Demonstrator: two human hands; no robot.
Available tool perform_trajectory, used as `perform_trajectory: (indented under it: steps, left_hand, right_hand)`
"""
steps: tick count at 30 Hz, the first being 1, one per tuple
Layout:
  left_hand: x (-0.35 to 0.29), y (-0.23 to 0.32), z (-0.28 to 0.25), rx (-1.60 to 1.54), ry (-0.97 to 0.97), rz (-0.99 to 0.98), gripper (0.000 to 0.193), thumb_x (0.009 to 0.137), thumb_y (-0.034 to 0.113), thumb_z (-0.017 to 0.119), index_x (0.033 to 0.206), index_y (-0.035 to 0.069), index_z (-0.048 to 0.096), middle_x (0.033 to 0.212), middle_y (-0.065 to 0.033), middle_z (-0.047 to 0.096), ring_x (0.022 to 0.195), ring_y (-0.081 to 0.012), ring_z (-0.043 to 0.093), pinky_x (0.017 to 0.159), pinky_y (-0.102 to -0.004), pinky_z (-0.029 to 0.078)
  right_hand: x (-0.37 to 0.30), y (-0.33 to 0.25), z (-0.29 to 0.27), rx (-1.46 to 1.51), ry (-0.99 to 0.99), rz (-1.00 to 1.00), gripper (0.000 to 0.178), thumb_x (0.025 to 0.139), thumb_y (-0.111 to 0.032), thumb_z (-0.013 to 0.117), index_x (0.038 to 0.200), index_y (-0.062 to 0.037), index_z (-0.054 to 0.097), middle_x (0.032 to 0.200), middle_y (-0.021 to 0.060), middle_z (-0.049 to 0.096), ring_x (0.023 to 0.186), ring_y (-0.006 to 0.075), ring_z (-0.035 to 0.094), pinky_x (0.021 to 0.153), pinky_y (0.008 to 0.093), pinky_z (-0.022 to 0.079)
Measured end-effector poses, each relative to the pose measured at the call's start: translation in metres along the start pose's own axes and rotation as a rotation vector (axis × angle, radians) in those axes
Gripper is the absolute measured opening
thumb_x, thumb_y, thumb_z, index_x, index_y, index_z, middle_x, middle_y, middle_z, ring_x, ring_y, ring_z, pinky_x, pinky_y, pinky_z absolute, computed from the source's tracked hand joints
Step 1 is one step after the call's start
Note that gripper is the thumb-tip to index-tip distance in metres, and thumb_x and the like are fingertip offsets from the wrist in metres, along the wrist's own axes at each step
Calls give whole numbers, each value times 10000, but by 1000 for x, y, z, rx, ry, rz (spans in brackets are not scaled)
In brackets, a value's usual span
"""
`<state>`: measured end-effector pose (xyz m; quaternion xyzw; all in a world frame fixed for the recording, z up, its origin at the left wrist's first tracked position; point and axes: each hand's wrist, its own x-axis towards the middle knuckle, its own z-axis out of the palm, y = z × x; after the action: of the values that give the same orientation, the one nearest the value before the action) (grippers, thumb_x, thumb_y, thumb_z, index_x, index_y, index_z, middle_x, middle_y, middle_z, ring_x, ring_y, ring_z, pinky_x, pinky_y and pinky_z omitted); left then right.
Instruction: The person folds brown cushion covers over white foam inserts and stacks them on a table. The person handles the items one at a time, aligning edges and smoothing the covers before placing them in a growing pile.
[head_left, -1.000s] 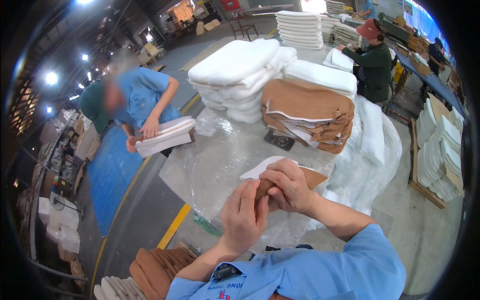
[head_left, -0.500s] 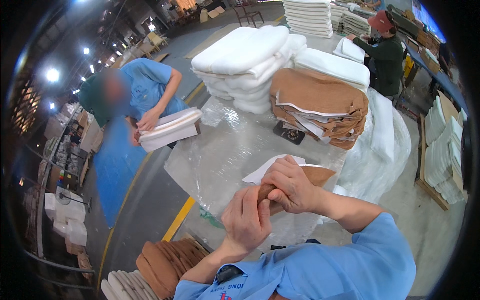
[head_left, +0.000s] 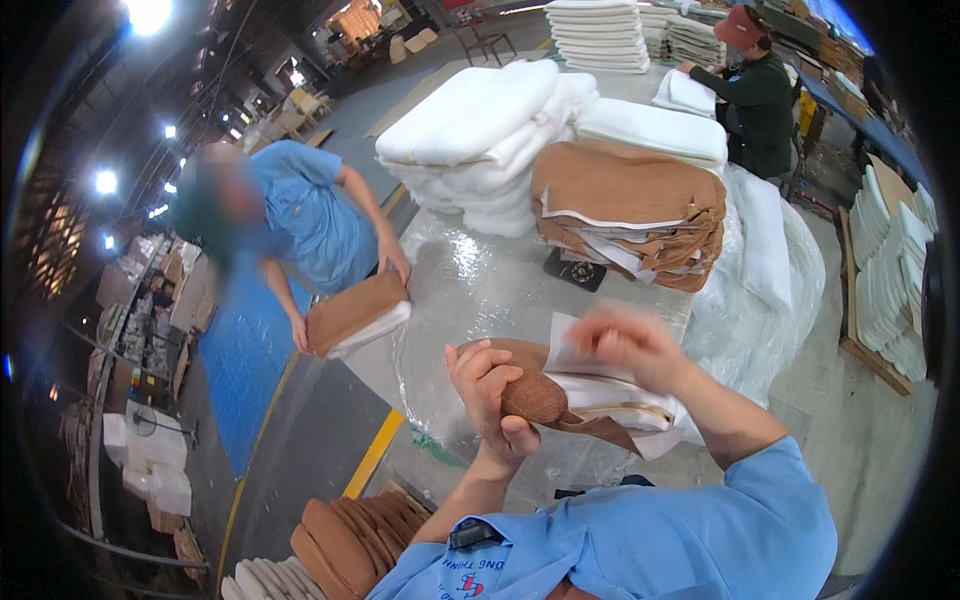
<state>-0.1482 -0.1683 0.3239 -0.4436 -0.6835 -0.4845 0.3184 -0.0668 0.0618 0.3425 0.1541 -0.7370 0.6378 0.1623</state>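
In front of me a brown fabric cushion cover (head_left: 533, 400) is partly over a white pad (head_left: 605, 393), and its rounded brown end points left. My left hand (head_left: 487, 398) grips that rounded end, fingers behind it and thumb at its lower edge. A pale lining flap (head_left: 566, 352) stands turned up on the far side of the pad. Above this flap and the pad is my right hand (head_left: 628, 345), smeared by motion, so whether its fingers hold the flap is unclear. At the open right end the pad's layered edge shows.
The plastic-covered table (head_left: 470, 290) bears a stack of brown covers (head_left: 630, 205), a white pad stack (head_left: 465, 125) and a small dark object (head_left: 575, 270). At left a co-worker (head_left: 315, 215) handles a brown-and-white cushion (head_left: 360, 315). Brown cushions (head_left: 350, 545) stand low left.
My right hand has left the brown end and moved right, over the flap. The cover now lies turned with its white pad showing. The left co-worker's cushion now shows its brown side.
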Motion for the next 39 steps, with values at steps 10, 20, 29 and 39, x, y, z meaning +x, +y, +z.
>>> perform_trajectory:
  steps: [10, 20, 29, 39]
  left_hand:
    - [70, -64, 72, -333, 252, -340, 581, 1154, 458, 317, 953, 19, 641, 964, -111, 691, 906, -245, 640, 949, -372, 490]
    - [-21, -232, 116, -370, -80, -945, 660, 1128, 544, 388, 977, 1, 730, 899, -105, 728, 798, -237, 674, 798, -377, 543]
    - [-71, -260, 137, -681, 96, -1525, 592, 1082, 577, 502, 965, 46, 736, 910, -61, 709, 812, -186, 655, 745, -371, 530]
    - [-63, -259, 147, -764, -30, -1446, 571, 1139, 480, 410, 1045, 22, 738, 1002, -76, 738, 891, -185, 685, 817, -340, 536]
  right_hand:
    - [3, 90, 57, 310, 372, 241, 436, 1136, -343, 517, 1380, -7, 650, 1218, 83, 673, 1166, 164, 595, 1057, 298, 450]
    - [32, 171, 112, 320, 763, 502, 434, 1077, -377, 615, 1182, 27, 733, 1036, 62, 742, 970, 134, 628, 908, 300, 492]
    - [31, 267, 107, 255, 766, 692, 656, 1101, -587, 455, 1209, -10, 749, 1136, 98, 744, 1033, 179, 644, 958, 321, 488]
    - [126, 385, 49, 604, 575, 610, 542, 1081, -537, 567, 1246, -35, 687, 905, 93, 718, 755, 165, 675, 696, 292, 540]
